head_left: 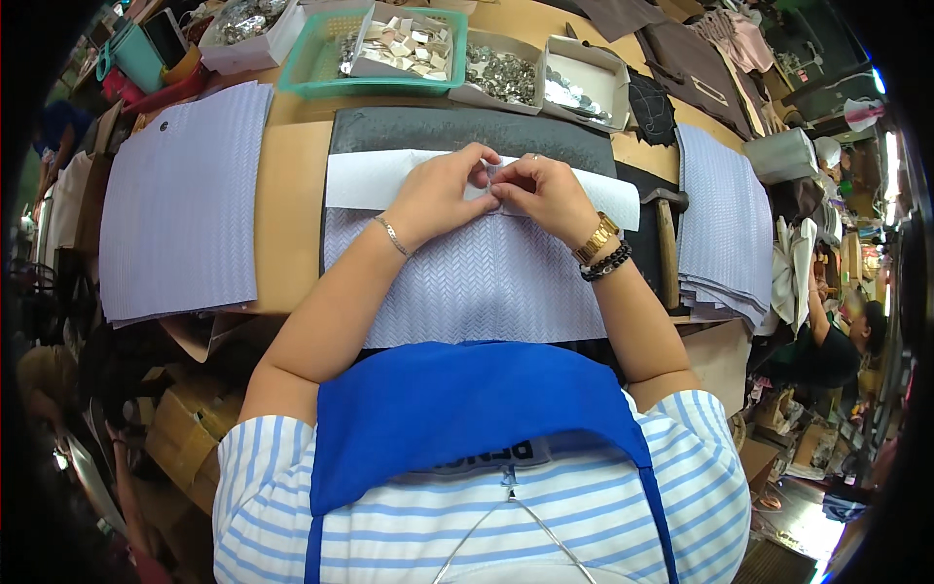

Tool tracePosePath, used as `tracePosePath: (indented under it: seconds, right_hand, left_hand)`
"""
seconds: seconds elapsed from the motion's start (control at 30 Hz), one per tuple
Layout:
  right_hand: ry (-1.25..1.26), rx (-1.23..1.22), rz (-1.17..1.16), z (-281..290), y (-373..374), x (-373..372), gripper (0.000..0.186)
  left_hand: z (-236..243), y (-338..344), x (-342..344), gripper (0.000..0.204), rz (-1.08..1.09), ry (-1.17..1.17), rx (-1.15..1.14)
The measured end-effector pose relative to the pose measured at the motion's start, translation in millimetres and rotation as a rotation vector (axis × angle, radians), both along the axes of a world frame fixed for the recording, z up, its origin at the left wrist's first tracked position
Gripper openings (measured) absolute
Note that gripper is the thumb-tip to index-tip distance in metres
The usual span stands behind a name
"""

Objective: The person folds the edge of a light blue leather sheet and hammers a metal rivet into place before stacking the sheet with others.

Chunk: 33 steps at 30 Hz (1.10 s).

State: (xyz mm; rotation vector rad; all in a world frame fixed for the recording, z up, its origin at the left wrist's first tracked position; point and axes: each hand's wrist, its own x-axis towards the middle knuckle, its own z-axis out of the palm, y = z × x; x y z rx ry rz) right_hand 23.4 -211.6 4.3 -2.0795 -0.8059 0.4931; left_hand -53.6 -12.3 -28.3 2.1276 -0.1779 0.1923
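Note:
A lavender sheet with a herringbone texture (486, 277) lies in front of me. Its far edge shows a white strip (370, 180), apparently folded over. My left hand (449, 193) rests on this strip, thumb and fingers closed near the sheet's middle line. My right hand (547, 195) meets it there in a pinch, fingertips almost touching the left thumb. Whatever small thing lies between the fingertips is too small and covered to name. Under the sheet is a dark grey work mat (467, 127), visible beyond the strip.
A hammer (667, 243) lies right of the sheet. Stacks of lavender sheets flank me, left (185, 204) and right (720, 224). Beyond the mat stand a green basket (292, 80) and open boxes of small metal pieces (501, 76). Another person (827, 341) is at far right.

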Motion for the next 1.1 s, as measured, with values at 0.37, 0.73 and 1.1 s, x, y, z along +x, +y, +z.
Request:
tracePosePath:
  seconds: [0.37,0.73,1.1]
  right_hand:
    - [-0.566,0.11,-0.414,4,-109,10,0.02]
    - [-0.656,-0.648,-0.743,-39,-261,-35,0.047]
    - [0.012,0.047,-0.332,8,-116,-114,0.061]
  left_hand:
    - [1,-3,-3,0.02,0.0,-0.025,0.058]
    - [-1,-7,-1,0.012,0.023,-0.003,0.036]
    - [-4,-3,-3,0.012,0.039,-0.058,0.064]
